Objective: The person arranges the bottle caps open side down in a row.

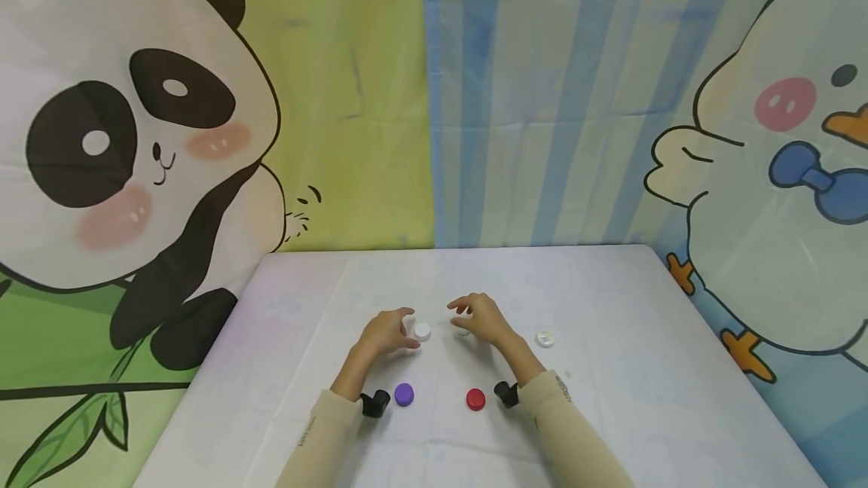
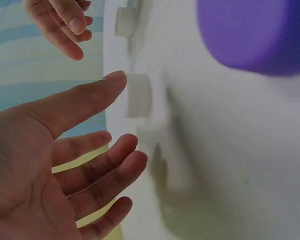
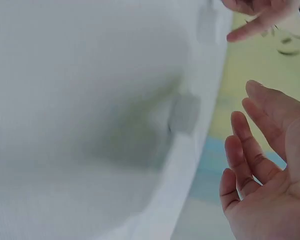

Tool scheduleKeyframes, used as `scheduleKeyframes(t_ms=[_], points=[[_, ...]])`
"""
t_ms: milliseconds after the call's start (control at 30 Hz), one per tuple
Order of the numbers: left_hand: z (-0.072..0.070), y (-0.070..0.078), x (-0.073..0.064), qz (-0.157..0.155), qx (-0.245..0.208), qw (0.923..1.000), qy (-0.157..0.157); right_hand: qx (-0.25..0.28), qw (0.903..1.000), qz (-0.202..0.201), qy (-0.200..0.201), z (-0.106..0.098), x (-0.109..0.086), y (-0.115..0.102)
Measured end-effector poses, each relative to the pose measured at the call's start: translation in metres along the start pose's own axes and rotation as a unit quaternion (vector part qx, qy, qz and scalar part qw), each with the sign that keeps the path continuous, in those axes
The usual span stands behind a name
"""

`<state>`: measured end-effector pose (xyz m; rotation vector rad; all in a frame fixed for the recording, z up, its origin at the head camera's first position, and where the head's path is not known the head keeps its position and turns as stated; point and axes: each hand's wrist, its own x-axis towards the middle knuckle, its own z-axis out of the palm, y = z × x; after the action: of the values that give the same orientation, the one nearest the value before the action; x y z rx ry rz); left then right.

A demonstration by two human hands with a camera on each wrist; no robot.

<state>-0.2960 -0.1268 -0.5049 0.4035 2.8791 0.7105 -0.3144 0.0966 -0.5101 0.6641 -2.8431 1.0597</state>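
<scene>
My left hand (image 1: 386,331) hovers beside a white bottle cap (image 1: 422,331), its thumb and fingers spread apart. In the left wrist view, that hand's palm shows nothing in it, and the white cap (image 2: 140,96) stands just past the thumb tip. Over a second pale cap (image 1: 463,332), partly hidden by the fingers, is my right hand (image 1: 483,319). Its fingers are loosely bent and hold nothing in the right wrist view, where a blurred pale cap (image 3: 185,113) sits on the cloth apart from the fingertips.
Closer to me on the white-covered table (image 1: 298,413) lie a purple cap (image 1: 404,394) near the left wrist and a red cap (image 1: 475,399) near the right wrist. A whitish, shiny round piece (image 1: 545,338) lies right of my right hand. Printed curtains (image 1: 542,96) hang behind the table.
</scene>
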Motion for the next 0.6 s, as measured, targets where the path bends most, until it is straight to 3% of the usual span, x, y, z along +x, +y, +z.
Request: scheduleKeyframes(t_ms=[133,267,433,600], points=[[-0.003,0.015,0.003,0.028,0.013,0.9991,0.031,0.022,0.9991,0.006,0.036,-0.016,-0.006,0.004],[0.002,0.031,0.012,0.077,0.035,0.9950,0.053,0.031,0.9979,0.014,0.055,-0.025,-0.011,0.003],[0.016,0.044,0.027,0.124,0.062,0.9879,0.069,0.040,0.9974,0.053,0.030,-0.023,-0.015,0.010],[0.032,0.048,0.039,0.127,0.094,0.9847,0.072,0.047,0.9955,0.082,0.004,-0.012,-0.019,0.022]])
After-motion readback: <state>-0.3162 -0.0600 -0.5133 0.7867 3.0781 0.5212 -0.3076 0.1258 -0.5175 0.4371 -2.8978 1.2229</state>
